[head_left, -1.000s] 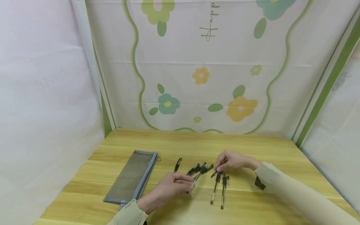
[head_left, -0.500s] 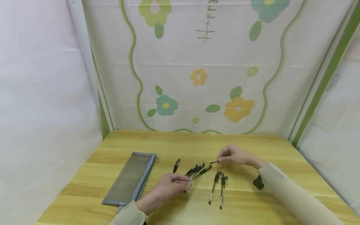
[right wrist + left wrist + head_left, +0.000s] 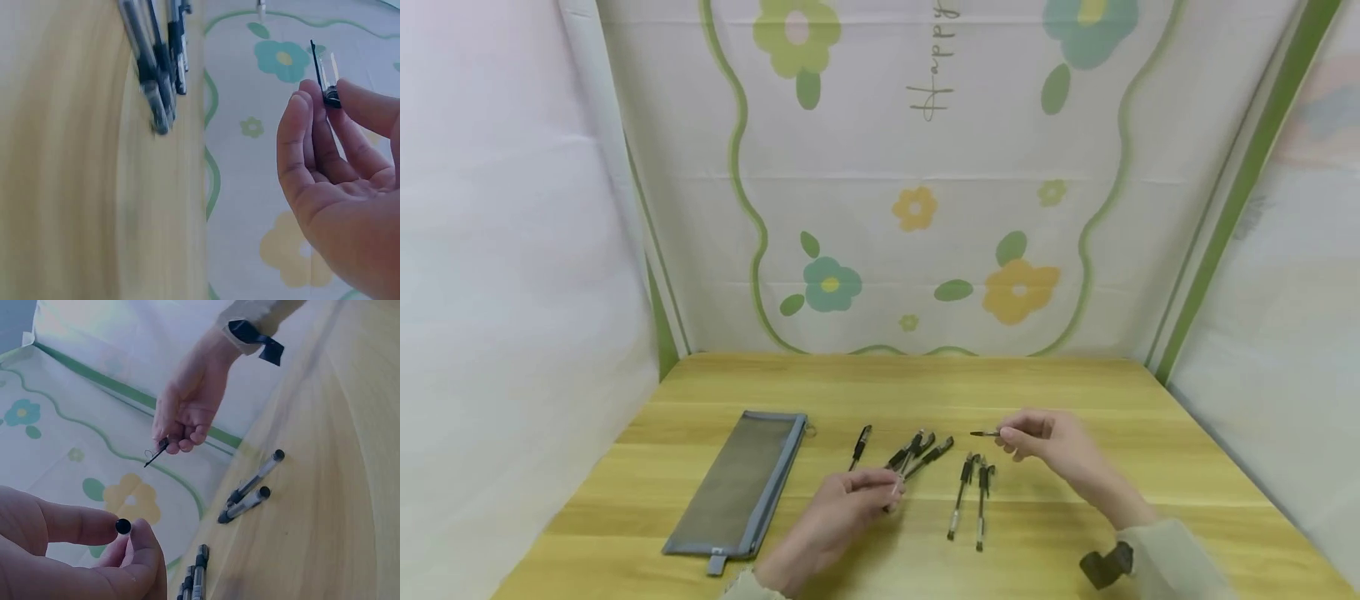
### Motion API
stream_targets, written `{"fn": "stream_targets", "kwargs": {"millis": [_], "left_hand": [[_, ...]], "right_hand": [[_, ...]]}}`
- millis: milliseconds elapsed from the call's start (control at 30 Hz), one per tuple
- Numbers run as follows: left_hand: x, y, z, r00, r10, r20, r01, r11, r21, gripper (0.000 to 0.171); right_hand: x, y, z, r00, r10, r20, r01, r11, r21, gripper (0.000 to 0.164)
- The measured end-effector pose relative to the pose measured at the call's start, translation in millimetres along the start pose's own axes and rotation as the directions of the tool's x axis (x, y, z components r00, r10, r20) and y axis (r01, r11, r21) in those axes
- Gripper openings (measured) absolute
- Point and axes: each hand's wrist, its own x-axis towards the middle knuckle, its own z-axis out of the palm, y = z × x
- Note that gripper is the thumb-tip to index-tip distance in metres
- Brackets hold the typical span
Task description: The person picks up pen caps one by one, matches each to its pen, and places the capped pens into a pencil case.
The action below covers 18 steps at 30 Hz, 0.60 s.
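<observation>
My left hand (image 3: 835,521) pinches a clear-barrelled pen between thumb and fingers; its black end (image 3: 123,526) faces the left wrist camera. Held up over the right side of the table, my right hand (image 3: 1056,454) pinches a pen cap, clear with a black clip (image 3: 317,65), between thumb and fingertips. Just beyond the left hand lie several black-gripped pens (image 3: 938,450), partly hidden by it. Two capped pens (image 3: 958,500) lie side by side between the hands. Another pen (image 3: 861,446) rests farther left.
A grey mesh zip pouch (image 3: 737,475) lies flat on the wooden table (image 3: 625,508) left of the pens. Behind the table hangs a white cloth (image 3: 865,208) printed with flowers. Cloth panels also stand at both sides.
My right hand has lifted the cap from beside the two pens and drawn it to the right, its palm turning upward. The left hand keeps its pinch on the pen; its tip end has swung more upright.
</observation>
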Motion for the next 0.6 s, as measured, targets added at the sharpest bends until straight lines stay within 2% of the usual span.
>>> {"fn": "stream_targets", "kwargs": {"millis": [133,300,433,600], "left_hand": [[-0.9,-3.1,1.0,1.000,-0.010,-0.010,0.009,0.999,-0.053,0.036],[-0.6,-7.2,-0.2,1.000,-0.016,-0.024,0.015,0.999,-0.044,0.040],[-1.7,-11.9,-4.6,1.000,0.006,-0.020,-0.007,1.000,-0.016,0.038],[-2.7,-12.8,-6.9,0.999,0.053,-0.006,-0.053,0.997,0.064,0.035]], "right_hand": [[-11.3,1.5,19.8,0.997,0.030,-0.076,-0.020,0.991,0.132,0.036],[-17.4,9.6,32.2,0.988,0.071,-0.136,-0.036,0.969,0.244,0.037],[-20.0,13.4,32.2,0.985,0.081,-0.155,-0.039,0.966,0.255,0.037],[-22.5,11.9,31.8,0.984,0.077,-0.161,-0.039,0.973,0.229,0.037]]}}
